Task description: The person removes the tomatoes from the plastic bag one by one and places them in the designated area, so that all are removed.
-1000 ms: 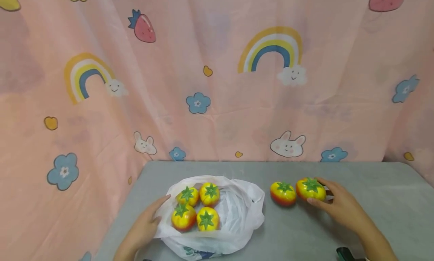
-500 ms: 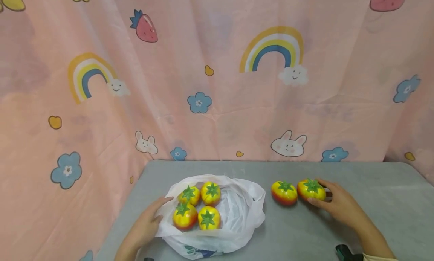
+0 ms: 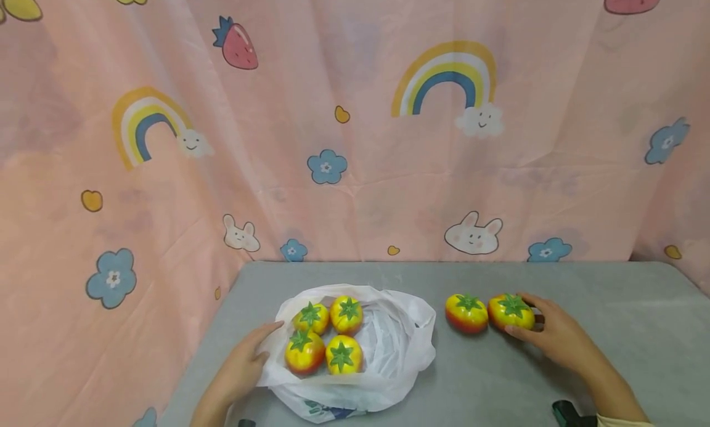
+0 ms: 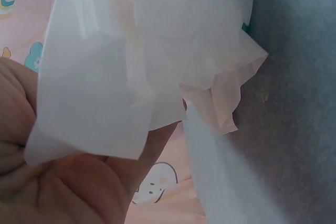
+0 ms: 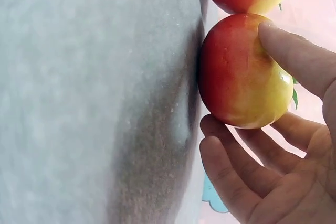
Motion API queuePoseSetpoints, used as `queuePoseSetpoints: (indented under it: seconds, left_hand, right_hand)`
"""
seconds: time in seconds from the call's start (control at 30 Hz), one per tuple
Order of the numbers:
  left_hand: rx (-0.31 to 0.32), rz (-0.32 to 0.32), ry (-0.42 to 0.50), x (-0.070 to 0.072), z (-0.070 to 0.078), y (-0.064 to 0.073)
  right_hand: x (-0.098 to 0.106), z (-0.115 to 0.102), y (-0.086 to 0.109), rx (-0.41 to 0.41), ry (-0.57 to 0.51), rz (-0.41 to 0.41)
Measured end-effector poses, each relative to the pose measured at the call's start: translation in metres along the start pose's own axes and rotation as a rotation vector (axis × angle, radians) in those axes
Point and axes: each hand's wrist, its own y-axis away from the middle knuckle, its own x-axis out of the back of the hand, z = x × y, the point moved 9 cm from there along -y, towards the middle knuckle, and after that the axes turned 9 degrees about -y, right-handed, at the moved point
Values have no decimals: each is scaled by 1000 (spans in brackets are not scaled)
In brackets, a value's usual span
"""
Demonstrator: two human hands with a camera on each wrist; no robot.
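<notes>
A white plastic bag [image 3: 388,387] sits on the table with its mouth open upward. Inside lie several yellow-and-red tomatoes [image 3: 344,354] with green star-shaped tops, grouped at the bag's left side. My left hand [image 3: 241,365] holds the bag's left rim; in the left wrist view the thin white film [image 4: 105,77] covers part of that hand. To the right of the bag, two more tomatoes stand side by side on the table. My right hand [image 3: 560,337] grips the right one [image 3: 509,313] between thumb and fingers, and the left one [image 3: 466,314] stands against it, untouched by the hand.
The grey table [image 3: 627,316] reaches back to a pink curtain [image 3: 366,217] printed with rainbows and flowers. A dark object [image 3: 568,413] shows by my right wrist at the bottom edge, and a smaller dark one [image 3: 246,422] near my left wrist.
</notes>
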Motion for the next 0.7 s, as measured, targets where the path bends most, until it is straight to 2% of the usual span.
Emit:
queuePoseSetpoints:
  seconds: [0.47,0.7]
  left_hand:
    - [70,-7,1,2,-7,-3]
    - [111,-8,7,3,-11,-4]
  right_hand:
    - [5,2,1,-12,16,-4]
    - [15,-11,6,-23,26,22]
